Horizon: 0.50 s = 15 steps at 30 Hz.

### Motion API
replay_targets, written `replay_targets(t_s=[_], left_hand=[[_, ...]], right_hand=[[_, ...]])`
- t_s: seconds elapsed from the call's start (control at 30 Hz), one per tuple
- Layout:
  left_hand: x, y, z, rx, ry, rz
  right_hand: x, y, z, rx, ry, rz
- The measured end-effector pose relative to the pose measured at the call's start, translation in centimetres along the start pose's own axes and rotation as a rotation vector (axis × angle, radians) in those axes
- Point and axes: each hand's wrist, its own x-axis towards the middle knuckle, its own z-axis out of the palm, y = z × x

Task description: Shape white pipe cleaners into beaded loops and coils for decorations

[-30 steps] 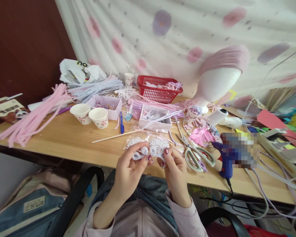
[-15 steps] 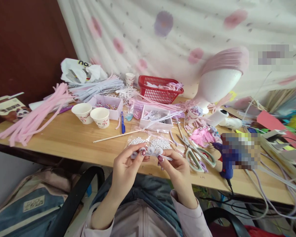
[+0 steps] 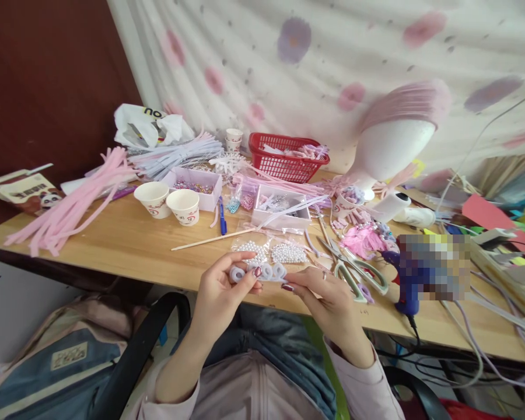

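Observation:
A pale grey-white pipe cleaner (image 3: 266, 272), coiled into a row of small loops, is held over the table's front edge. My left hand (image 3: 230, 283) grips its left part, thumb in front and fingers behind. At the right end of the row, my right hand (image 3: 326, 296) pinches the pipe cleaner's tip between thumb and forefinger. Just behind the loops lie two clear bags of white pearl beads (image 3: 287, 253). Open-bladed scissors (image 3: 354, 268) with pale green handles rest to the right of my right hand.
Two paper cups (image 3: 184, 207), a blue pen (image 3: 223, 217) and a wooden stick (image 3: 201, 241) lie left of centre. Behind stand bead boxes (image 3: 284, 220) and a red basket (image 3: 284, 166). A blue glue gun (image 3: 406, 286) with cords is at right, near a white foam head (image 3: 389, 149).
My right hand has shifted right and turned palm-down, now pinching the pipe cleaner's end. More of the loops show. The view has swung slightly left.

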Motion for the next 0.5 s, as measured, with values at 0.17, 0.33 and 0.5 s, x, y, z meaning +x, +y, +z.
replay_targets(t_s=[0.17, 0.33, 0.5], left_hand=[[-0.4, 0.5, 0.2, -0.037, -0.007, -0.024], [-0.7, 1.0, 0.2, -0.077, 0.003, -0.012], [-0.5, 0.4, -0.7, -0.024, -0.07, 0.017]], right_hand=[[-0.2, 0.1, -0.3, 0.086, 0.003, 0.006], [-0.2, 0.2, -0.2, 0.139, 0.003, -0.008], [-0.1, 0.2, -0.3, 0.105, 0.02, -0.032]])
